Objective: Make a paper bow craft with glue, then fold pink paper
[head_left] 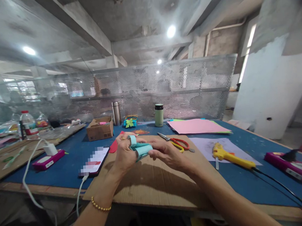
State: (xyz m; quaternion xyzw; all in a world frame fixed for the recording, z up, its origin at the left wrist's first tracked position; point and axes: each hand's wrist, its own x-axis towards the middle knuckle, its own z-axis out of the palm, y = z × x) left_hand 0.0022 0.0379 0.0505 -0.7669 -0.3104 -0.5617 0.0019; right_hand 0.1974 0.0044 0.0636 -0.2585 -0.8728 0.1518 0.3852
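Observation:
Over a sheet of brown cardboard [156,185], my left hand [124,154] is closed round a light-blue piece of curled paper [143,150], with one loop standing up near the thumb. From the other side my right hand [168,153] pinches the right end of the same paper between thumb and fingers. Part of the paper is hidden by the left fingers. Just behind my right hand lie scissors [177,144] with red and yellow handles. A red paper piece [113,147] shows beside my left hand.
A yellow glue gun [233,158] rests on lilac paper [198,144] at right, its cord trailing forward. A charging phone [96,161] lies left. Behind stand a cardboard box [100,131], a steel flask [116,113], a green cup [159,116] and pink sheets [198,126]. Purple power strips [49,160] flank the table.

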